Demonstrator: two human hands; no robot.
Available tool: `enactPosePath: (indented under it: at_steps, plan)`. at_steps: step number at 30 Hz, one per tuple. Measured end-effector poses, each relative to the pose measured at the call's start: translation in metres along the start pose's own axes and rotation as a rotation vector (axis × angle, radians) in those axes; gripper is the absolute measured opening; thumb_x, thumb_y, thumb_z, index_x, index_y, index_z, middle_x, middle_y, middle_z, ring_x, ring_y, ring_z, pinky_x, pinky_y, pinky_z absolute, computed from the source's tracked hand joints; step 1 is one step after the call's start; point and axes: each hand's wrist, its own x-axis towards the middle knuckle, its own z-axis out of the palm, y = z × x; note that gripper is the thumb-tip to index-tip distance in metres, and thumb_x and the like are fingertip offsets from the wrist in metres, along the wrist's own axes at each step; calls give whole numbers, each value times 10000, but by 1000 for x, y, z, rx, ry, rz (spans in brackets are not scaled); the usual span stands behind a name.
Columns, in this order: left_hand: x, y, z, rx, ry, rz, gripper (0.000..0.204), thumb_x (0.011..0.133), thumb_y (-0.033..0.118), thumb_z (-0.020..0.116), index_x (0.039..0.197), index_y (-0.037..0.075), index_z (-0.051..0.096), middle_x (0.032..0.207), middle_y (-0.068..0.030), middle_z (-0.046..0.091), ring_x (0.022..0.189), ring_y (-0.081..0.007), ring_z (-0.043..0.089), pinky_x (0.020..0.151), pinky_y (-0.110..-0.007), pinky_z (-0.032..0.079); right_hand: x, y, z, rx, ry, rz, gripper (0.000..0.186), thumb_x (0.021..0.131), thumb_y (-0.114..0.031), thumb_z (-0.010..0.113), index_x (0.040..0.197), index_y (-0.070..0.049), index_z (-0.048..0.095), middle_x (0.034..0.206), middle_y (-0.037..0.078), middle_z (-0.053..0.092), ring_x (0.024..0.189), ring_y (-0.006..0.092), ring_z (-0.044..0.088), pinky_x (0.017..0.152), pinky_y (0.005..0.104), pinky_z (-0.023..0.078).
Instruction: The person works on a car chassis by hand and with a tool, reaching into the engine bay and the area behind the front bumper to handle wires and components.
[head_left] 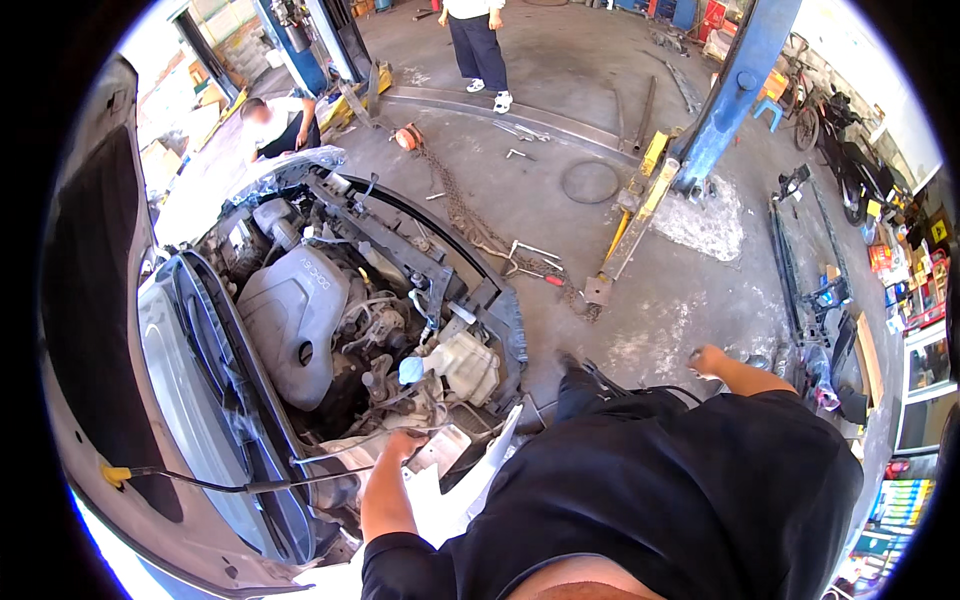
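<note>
My left hand (404, 444) reaches into the near side of a car's open engine bay, its fingers curled beside a thin dark line (345, 453) and a pale flat piece (442, 450). What those fingers grip, if anything, is too small to make out. Just beyond lie a whitish plastic reservoir (465, 366) and a light blue cap (411, 371). The grey engine cover (295, 325) sits further left. Out to my right, away from the car, my right hand (708, 360) hangs over the floor with fingers curled in; their inside is hidden.
The raised hood (105, 300) stands at the left, a prop rod (215, 487) crossing below it. A blue lift post (735, 100) with a yellow arm (630, 235), a chain (455, 205) and hand tools (535, 250) occupy the floor ahead. One person (478, 45) stands; another (285, 125) crouches.
</note>
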Motion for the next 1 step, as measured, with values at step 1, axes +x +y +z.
enactPosePath:
  at_steps: [1]
  plan:
    - [0, -5, -2, -8, 1, -10, 392, 746, 384, 832, 977, 72, 778, 933, -113, 756, 851, -232, 709, 834, -347, 516, 14, 14, 9, 0, -10, -1, 388, 818, -402, 704, 1091, -127, 727, 965, 218, 716, 951, 282, 708, 854, 396, 542]
